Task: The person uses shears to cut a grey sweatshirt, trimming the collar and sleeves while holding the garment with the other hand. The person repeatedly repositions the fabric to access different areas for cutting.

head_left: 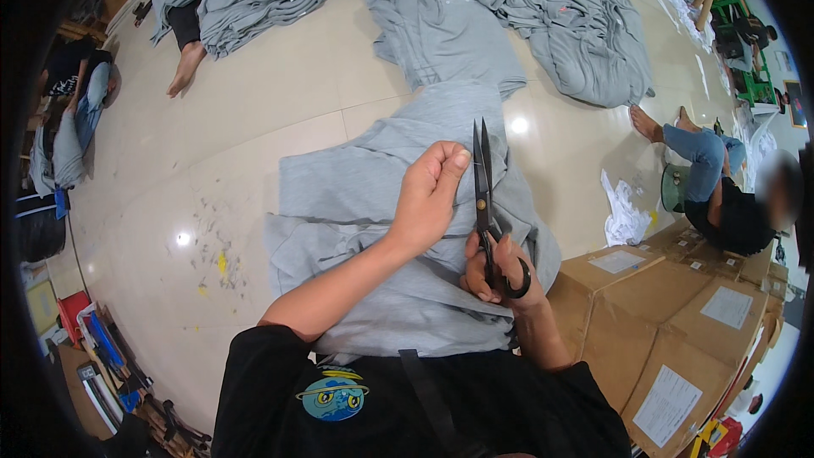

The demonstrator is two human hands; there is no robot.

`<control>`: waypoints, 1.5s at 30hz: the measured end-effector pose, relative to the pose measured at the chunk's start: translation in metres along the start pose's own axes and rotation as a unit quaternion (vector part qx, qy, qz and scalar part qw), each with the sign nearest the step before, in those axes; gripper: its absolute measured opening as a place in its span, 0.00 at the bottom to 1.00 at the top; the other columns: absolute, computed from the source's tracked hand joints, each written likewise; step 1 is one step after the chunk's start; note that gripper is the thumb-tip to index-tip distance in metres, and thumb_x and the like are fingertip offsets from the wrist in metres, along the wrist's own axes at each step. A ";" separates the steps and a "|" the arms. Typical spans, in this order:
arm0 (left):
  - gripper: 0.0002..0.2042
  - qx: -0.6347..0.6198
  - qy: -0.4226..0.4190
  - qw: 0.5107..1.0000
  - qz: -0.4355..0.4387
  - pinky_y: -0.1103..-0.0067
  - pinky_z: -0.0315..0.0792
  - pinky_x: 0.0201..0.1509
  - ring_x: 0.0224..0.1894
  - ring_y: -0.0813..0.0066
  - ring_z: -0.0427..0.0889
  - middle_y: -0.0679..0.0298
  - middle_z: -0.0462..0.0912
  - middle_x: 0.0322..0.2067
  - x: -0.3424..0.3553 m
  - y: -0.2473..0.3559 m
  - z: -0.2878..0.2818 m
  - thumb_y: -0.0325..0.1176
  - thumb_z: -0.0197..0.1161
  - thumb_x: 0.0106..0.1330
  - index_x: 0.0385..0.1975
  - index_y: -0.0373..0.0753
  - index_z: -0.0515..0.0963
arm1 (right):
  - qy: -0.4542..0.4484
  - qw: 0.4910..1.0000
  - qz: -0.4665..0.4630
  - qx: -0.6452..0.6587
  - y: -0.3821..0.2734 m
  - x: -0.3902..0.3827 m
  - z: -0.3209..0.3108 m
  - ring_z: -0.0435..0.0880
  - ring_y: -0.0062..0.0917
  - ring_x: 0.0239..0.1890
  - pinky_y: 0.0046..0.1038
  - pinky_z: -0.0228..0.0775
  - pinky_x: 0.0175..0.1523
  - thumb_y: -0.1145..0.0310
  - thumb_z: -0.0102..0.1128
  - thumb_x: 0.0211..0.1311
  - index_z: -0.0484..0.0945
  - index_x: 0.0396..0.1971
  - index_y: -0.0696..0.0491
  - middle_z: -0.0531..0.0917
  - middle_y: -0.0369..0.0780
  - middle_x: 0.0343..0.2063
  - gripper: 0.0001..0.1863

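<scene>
Left hand (431, 195): thumb pressed to fingers, contents unclear | Right hand (508, 258): gripping black scissors (482, 204), blades slightly parted | Grey garment (356, 174): beneath both

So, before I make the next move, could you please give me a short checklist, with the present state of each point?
1. Scissors held by the handles: ok, the right hand holds the black scissors.
2. Tips pointing away from the body: ok, with the blades slightly apart.
3. Left hand well clear of the blades: not ok, its thumb is close beside them.
4. Grey fabric free of the blades: cannot tell, it lies behind them in this view.
5. Other people out of scissor reach: ok, the seated person is well off to the right.
</scene>
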State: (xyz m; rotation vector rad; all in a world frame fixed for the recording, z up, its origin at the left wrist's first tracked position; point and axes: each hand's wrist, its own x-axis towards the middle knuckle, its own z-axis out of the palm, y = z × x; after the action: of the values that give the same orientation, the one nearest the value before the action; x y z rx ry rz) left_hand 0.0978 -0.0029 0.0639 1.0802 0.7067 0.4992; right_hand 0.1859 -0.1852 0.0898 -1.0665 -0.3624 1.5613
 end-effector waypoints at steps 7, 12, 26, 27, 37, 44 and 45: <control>0.21 -0.113 0.090 0.989 0.026 0.74 0.83 0.54 0.41 0.70 0.87 0.54 0.90 0.46 0.011 0.008 -0.042 0.48 0.49 0.90 0.47 0.35 0.80 | 0.024 0.997 -0.068 0.042 0.000 -0.008 0.000 0.70 0.15 0.17 0.20 0.58 0.24 0.34 0.51 0.83 0.73 0.54 0.56 0.79 0.37 0.21 0.34; 0.17 0.082 0.448 0.886 0.084 0.75 0.73 0.39 0.33 0.78 0.76 0.66 0.81 0.33 -0.003 -0.017 -0.316 0.49 0.57 0.85 0.43 0.40 0.78 | 0.220 0.940 -0.175 -0.194 -0.044 -0.018 -0.003 0.76 0.15 0.23 0.19 0.66 0.29 0.48 0.76 0.72 0.72 0.51 0.55 0.81 0.35 0.26 0.29; 0.34 0.614 0.151 0.774 -0.034 0.56 0.73 0.74 0.69 0.40 0.79 0.39 0.80 0.66 0.043 -0.100 -0.305 0.53 0.73 0.73 0.67 0.30 0.77 | 0.408 0.614 -0.243 -0.631 -0.052 0.101 0.016 0.86 0.46 0.45 0.46 0.69 0.62 0.70 0.83 0.53 0.72 0.54 0.60 0.86 0.49 0.40 0.32; 0.34 0.631 0.142 0.758 -0.082 0.56 0.73 0.73 0.69 0.40 0.79 0.39 0.80 0.67 0.050 -0.111 -0.312 0.53 0.72 0.73 0.67 0.30 0.77 | 0.409 0.620 -0.231 -0.629 -0.052 0.102 0.011 0.87 0.46 0.45 0.46 0.71 0.60 0.73 0.81 0.54 0.72 0.54 0.60 0.86 0.50 0.40 0.31; 0.13 0.507 0.220 0.833 -0.004 0.66 0.82 0.55 0.52 0.59 0.87 0.52 0.86 0.49 0.014 -0.112 -0.344 0.25 0.75 0.69 0.51 0.37 0.84 | 0.414 0.783 -0.350 -0.307 -0.048 0.070 -0.057 0.79 0.19 0.38 0.24 0.75 0.43 0.86 0.64 0.64 0.72 0.51 0.59 0.84 0.41 0.44 0.18; 0.14 0.399 0.316 0.853 0.120 0.75 0.84 0.43 0.44 0.73 0.89 0.60 0.89 0.45 -0.016 -0.110 -0.336 0.17 0.74 0.67 0.50 0.36 0.84 | 0.425 0.735 -0.285 -0.445 -0.049 0.085 -0.066 0.81 0.24 0.39 0.30 0.75 0.47 0.75 0.77 0.62 0.74 0.46 0.57 0.83 0.40 0.41 0.19; 0.14 0.396 0.320 0.848 0.146 0.76 0.84 0.46 0.43 0.75 0.88 0.61 0.88 0.43 -0.018 -0.105 -0.330 0.16 0.73 0.67 0.50 0.35 0.84 | 0.420 0.717 -0.291 -0.475 -0.050 0.088 -0.069 0.81 0.26 0.39 0.31 0.75 0.47 0.73 0.79 0.61 0.75 0.46 0.57 0.83 0.40 0.40 0.20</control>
State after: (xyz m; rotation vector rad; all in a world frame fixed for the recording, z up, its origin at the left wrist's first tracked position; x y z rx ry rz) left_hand -0.1525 0.1461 -0.1239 1.8446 1.4238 0.8895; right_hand 0.2767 -0.1127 0.0517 -2.0537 -0.7890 0.1147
